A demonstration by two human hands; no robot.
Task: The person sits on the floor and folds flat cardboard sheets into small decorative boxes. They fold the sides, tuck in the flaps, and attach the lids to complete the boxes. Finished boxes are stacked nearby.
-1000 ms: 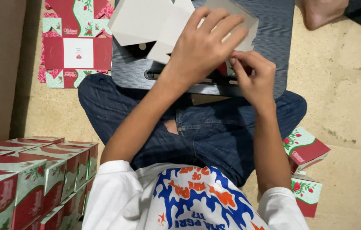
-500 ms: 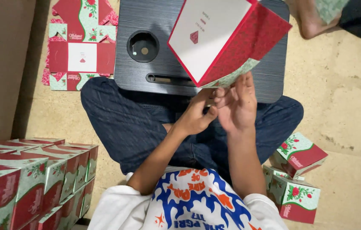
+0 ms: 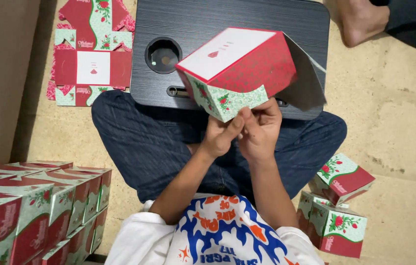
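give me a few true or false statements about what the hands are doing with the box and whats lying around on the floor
1. Both hands grip the half-folded box at its lower edge. True: the left hand and right hand pinch the green flowered flap.
2. The box is lying flat on the black lap desk. False: it is held up above the desk, tilted.
3. A flat, unfolded box blank lies on the floor to the left of the desk. True.
4. The stack of finished boxes is blue and yellow. False: they are red and green with rose prints.
5. No boxes lie by the person's right knee. False: a few folded boxes sit there.
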